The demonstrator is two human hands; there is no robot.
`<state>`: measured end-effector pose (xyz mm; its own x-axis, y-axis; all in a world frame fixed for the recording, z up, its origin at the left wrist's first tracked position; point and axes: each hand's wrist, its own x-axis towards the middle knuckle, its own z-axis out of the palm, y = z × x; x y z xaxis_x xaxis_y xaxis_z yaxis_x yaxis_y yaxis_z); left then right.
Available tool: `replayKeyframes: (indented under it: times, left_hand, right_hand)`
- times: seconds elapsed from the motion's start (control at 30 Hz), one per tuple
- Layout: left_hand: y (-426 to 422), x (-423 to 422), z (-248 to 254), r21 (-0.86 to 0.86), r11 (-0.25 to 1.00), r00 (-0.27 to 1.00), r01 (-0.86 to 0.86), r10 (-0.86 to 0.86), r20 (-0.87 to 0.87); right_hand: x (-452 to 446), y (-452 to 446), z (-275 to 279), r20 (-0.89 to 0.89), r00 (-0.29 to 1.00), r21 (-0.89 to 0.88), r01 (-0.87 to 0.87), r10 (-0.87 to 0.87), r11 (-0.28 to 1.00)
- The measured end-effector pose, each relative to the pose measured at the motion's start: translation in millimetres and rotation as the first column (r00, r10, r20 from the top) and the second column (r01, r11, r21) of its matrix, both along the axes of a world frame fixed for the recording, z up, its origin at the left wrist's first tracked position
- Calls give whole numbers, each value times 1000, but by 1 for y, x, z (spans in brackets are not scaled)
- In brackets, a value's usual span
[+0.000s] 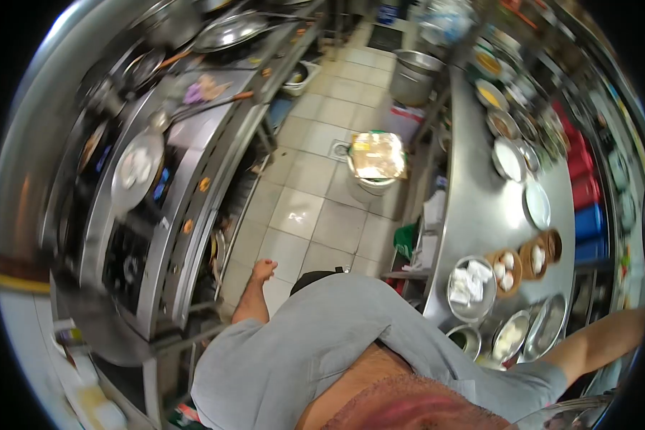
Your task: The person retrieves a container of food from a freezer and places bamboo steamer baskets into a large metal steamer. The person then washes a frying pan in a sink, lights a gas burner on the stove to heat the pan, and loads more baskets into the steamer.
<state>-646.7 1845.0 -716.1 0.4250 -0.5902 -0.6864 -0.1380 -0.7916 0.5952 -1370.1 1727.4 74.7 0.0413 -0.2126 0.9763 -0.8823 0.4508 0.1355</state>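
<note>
In the head view, a narrow kitchen aisle of pale floor tiles (294,215) runs forward between a stove (170,234) on the left and a steel counter (473,193) on the right. The stove's front edge and the counter's near edge bound the walking room; the open strip is widest on the left side, since one bucket (366,188) topped with a cardboard piece (378,155) stands close to the counter. One tall pot (413,80) narrows the way farther off.

The left hand (264,269) hangs over the floor, nearest the stove front; its fingers look loosely curled, but how tightly, or around what, I cannot tell. The right forearm (603,341) stretches outward past the counter, near one oval metal dish (547,327) at the counter's near end; the right hand lies beyond the view, so its fingers cannot be told.

On the stove, one wok (125,194) with white pieces sits over a blue flame (163,184). Two bamboo steamers (517,287) hold white buns. Beside them stands one metal basin (471,313) of folded white items, with one bowl of pale pieces (511,337) nearer. Two blue bins (590,222) line the far side, next to red ones.
</note>
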Motion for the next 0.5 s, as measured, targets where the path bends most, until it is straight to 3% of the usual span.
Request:
replayKeyframes:
  times: [0.07, 0.13, 0.17, 0.2, 0.23, 0.27, 0.3, 0.33, 0.4, 0.43, 0.47, 0.5]
  left_hand:
    - [8, 13, 2, -21, 1000, 996, -3, 5, 92]
    - [22, 30, -9, -19, 1000, 973, 23, -18, 231]
    - [35, 36, -6, -74, 994, 970, -77, 92, 224]
    - [47, 43, 3, -57, 997, 943, -59, 74, 324]
    - [59, 50, 18, -32, 999, 909, -33, 43, 415]
    - [71, 57, 28, 22, 995, 886, -99, 78, 456]
    - [87, 67, 36, 74, 985, 863, -157, 100, 496]
    - [108, 76, 42, 78, 974, 858, -214, 149, 491]
    - [145, 98, 51, -23, 823, 687, -567, 488, 539]
    - [162, 113, 59, -22, 805, 672, -593, 510, 537]
    - [180, 129, 67, -62, 649, 532, -758, 670, 518]
    - [199, 142, 72, -94, 461, 361, -882, 791, 494]
  right_hand:
    - [38, -20, -38, 144, 964, -22, -224, 225, 974]
    - [88, -55, -113, 354, 847, 13, -429, 397, 903]
    - [132, -74, -151, 516, 570, -6, -743, 639, 669]
    - [176, -93, -190, 674, 98, -192, -934, 733, 301]
    - [220, -113, -228, 730, -288, -406, -912, 620, 55]
    - [242, -140, -266, 820, -288, -284, -955, 495, -86]
    - [300, -148, -301, 840, -390, -311, -916, 377, -253]
    - [358, -140, -332, 859, -488, -424, -848, 157, -317]
    - [474, -102, -369, 895, -423, -430, -728, -144, -534]
    - [511, -102, -397, 928, -318, -360, -637, -194, -682]
    - [555, -75, -411, 829, -279, -554, -532, -485, -640]
    - [598, -52, -430, 747, -240, -661, -372, -620, -652]
